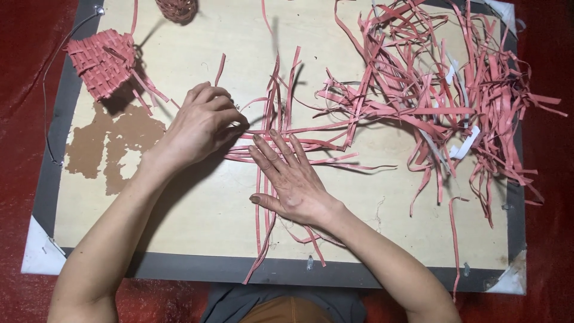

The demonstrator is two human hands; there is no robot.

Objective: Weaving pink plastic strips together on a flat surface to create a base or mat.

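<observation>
**Hands at the crossed red strips**

A pale, grey-edged wooden board (197, 227), serving as the bench, filled most of the frame over a red floor covering (18, 119). A large tangled heap of loose red flat strips (436, 90) sprawled across the upper right. At the centre lay a crossed set of long red strips (281, 113), some running up and down, others sideways. The right hand (293, 179) lay flat on them, fingers released and spread. The left hand (200, 122), just left of centre, had its fingers pinched on the sideways strip ends. A small part-woven red mat (101, 63) sat at upper left.
</observation>
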